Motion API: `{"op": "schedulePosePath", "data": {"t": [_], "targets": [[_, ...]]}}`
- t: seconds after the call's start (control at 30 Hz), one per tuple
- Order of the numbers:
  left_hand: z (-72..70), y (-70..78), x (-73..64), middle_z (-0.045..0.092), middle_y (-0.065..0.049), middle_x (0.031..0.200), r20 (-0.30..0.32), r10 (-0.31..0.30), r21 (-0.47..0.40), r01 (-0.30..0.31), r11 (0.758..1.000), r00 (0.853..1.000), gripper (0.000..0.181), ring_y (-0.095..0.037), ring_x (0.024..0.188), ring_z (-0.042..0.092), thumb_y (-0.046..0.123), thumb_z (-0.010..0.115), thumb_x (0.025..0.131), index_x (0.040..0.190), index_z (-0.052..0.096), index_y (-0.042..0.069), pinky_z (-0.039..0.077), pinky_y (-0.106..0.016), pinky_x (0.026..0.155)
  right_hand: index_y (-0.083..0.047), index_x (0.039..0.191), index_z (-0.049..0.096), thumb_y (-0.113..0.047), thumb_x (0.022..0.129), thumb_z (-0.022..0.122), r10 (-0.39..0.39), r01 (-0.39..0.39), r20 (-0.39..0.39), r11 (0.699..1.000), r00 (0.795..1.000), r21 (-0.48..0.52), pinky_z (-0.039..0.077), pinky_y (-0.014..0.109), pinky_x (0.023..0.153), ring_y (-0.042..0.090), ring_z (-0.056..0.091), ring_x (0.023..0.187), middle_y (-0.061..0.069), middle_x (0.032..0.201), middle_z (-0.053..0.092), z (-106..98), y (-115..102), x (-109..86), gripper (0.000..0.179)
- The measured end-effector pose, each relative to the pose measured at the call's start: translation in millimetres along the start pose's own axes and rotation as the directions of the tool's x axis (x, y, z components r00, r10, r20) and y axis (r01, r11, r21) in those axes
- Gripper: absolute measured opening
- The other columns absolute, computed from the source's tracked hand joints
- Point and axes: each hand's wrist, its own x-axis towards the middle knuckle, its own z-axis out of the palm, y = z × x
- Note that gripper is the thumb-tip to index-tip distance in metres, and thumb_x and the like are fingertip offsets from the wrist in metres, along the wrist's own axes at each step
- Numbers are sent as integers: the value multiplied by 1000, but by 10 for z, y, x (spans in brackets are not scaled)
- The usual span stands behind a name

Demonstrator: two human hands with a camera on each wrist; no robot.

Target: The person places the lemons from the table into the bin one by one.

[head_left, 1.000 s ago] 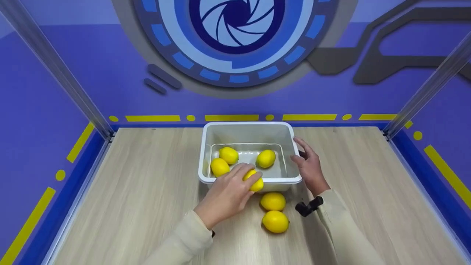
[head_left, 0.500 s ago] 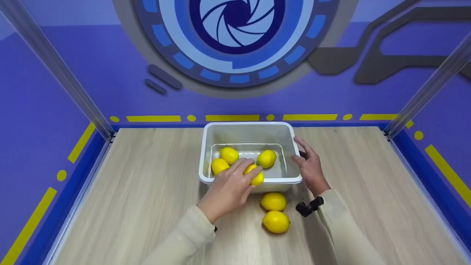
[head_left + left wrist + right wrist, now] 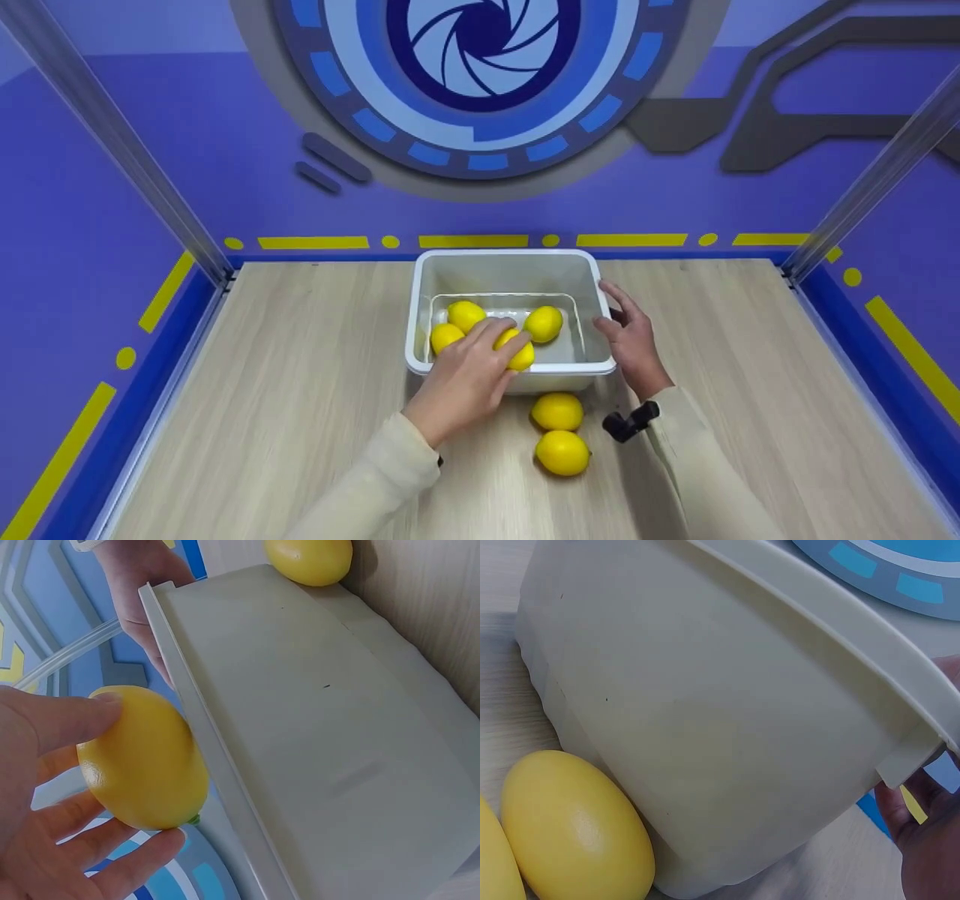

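Observation:
In the head view my left hand (image 3: 461, 379) grips a yellow lemon (image 3: 517, 351) over the front rim of a white plastic bin (image 3: 574, 368). The left wrist view has this lemon (image 3: 146, 757) between thumb and fingers, just outside the bin's rim line. My right hand (image 3: 634, 341) holds the bin's right rim, fingers hooked at the edge. Inside the bin lie a back-left lemon (image 3: 466, 315), a front-left lemon (image 3: 446, 337), partly covered by my left hand, and a right-hand lemon (image 3: 544, 324).
Two more lemons sit on the wooden table (image 3: 300, 420) in front of the bin: a nearer lemon (image 3: 562, 452) and a farther lemon (image 3: 557, 411) close to the bin wall. Blue panels (image 3: 225, 150) with metal corner posts enclose the table at the back and sides.
My left hand has moved slightly forward with its lemon, from the front rim's outer side to over the rim. My right hand, the bin and the other lemons have stayed in place.

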Motion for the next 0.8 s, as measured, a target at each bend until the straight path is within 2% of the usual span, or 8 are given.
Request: {"op": "schedulePosePath", "data": {"t": [0.4,0.8], "targets": [[41,-23,19,53,-4,137,-8,-23,0,23,1000,1000,47,-20,126,53,31,64,92,137,51,23,56,-35,91,-24,150,34,-7,96,50,9,-9,14,1000,1000,0,40,54,108,34,42,137,15,152,39,-1,2,14,59],[97,-48,65,50,-5,142,34,-70,-23,71,997,997,51,-21,131,49,33,59,95,143,45,22,53,-37,97,-25,150,34,-6,96,50,-3,3,14,1000,1000,5,39,54,108,34,43,136,15,152,39,-3,3,6,60]]}}
